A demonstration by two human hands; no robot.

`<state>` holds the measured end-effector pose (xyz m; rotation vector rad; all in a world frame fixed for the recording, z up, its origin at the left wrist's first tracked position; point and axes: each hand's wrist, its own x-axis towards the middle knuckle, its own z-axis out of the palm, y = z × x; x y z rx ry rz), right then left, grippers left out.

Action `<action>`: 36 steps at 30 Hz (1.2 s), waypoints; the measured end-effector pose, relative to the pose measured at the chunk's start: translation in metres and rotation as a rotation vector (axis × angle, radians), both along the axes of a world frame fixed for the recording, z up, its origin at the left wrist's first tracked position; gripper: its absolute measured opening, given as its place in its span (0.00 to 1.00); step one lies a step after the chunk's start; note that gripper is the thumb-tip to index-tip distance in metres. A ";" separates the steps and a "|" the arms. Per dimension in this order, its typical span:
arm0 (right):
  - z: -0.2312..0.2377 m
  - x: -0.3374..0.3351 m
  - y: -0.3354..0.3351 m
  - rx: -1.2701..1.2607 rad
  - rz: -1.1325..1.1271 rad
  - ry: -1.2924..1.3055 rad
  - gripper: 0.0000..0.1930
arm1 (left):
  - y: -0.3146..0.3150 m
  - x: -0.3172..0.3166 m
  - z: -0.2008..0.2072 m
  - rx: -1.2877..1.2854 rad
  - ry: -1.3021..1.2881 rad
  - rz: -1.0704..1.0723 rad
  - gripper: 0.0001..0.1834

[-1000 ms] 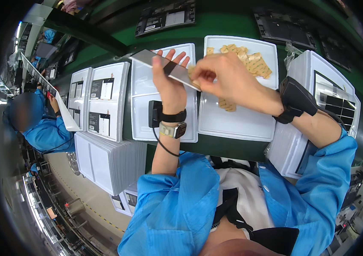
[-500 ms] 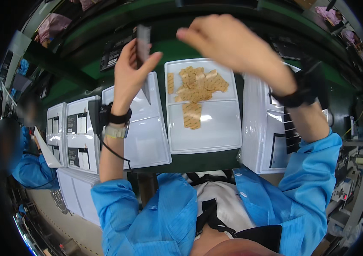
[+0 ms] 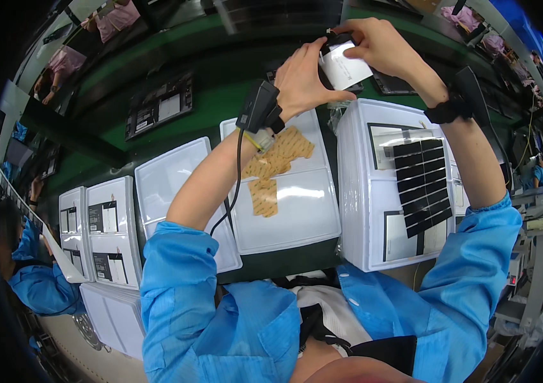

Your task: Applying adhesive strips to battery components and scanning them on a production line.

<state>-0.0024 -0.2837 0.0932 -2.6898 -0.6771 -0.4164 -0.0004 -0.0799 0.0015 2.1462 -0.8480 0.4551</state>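
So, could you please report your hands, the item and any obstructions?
Right hand holding flat white-and-black rectangular pack; left hand at its left side, contact unclear; no obstruction visible.

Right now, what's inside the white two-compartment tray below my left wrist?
Tan paper-like pieces are heaped in the white tray's far compartment, with more in the near one. Your left forearm and wristband cover part of its left side; anything beneath is hidden.

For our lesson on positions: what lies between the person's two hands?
In the head view, a flat rectangular white-and-black pack lies between the left hand and right hand.
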 end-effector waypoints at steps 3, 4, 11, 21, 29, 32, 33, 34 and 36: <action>0.004 0.020 -0.035 -0.013 -0.079 -0.089 0.22 | -0.006 0.036 -0.047 0.058 -0.011 0.108 0.72; 0.006 0.027 -0.036 -0.035 -0.082 -0.114 0.22 | 0.008 0.061 -0.080 0.169 0.074 0.106 0.69; -0.079 0.117 -0.111 0.066 -0.166 -0.106 0.24 | 0.035 0.103 -0.142 0.728 -0.138 0.048 0.37; -0.145 0.149 -0.128 0.298 -0.327 0.290 0.24 | -0.029 0.079 -0.120 -0.070 0.304 0.018 0.23; -0.180 0.155 -0.078 0.409 0.042 0.508 0.22 | -0.004 0.087 -0.096 0.023 -0.010 0.110 0.30; -0.185 0.154 -0.070 0.336 0.074 0.498 0.23 | 0.017 0.099 -0.097 0.257 -0.100 0.201 0.53; -0.189 0.156 -0.070 0.329 0.096 0.476 0.23 | 0.020 0.101 -0.101 0.308 0.000 0.180 0.57; -0.187 0.155 -0.065 0.331 0.103 0.475 0.23 | 0.026 0.104 -0.106 0.360 0.097 0.164 0.61; -0.183 0.154 -0.058 0.239 0.093 0.439 0.22 | 0.032 0.113 -0.115 0.370 0.072 0.174 0.64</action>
